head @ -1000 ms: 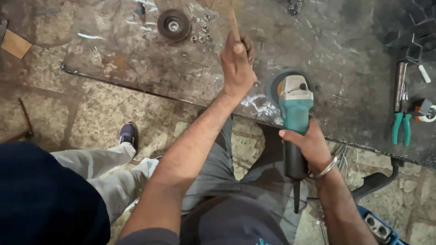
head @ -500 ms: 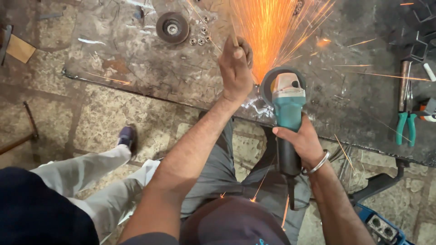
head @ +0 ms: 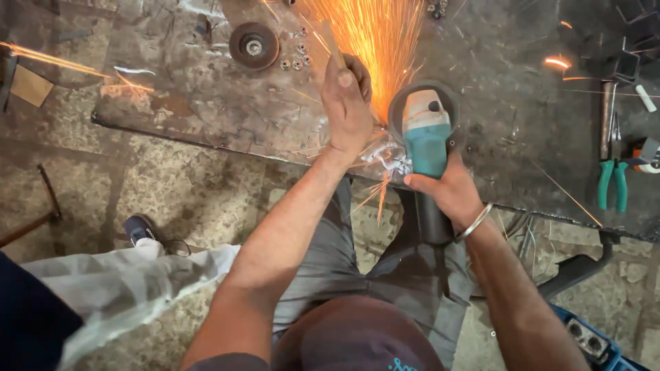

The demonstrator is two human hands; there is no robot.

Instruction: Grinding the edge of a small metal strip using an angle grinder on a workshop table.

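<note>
— On the bench (head: 206,117), where do your hands sit relative to the angle grinder (head: 425,141)?
— Your right hand (head: 450,192) is wrapped around the grinder's dark rear handle, at the bench's near edge. Your left hand (head: 347,103) is closed on a thin metal strip (head: 330,41), just left of the grinder's guard.
— Sparks?
— An orange spray (head: 375,41) fans away beyond the guard.
— Other items?
— Worn disc (head: 254,46) well left of the grinder; green-handled pliers (head: 612,178) far right.

Teal-bodied grinder (head: 426,141), orange sparks (head: 375,41), green-handled pliers (head: 610,180), mottled grey steel table (head: 206,96).
</note>
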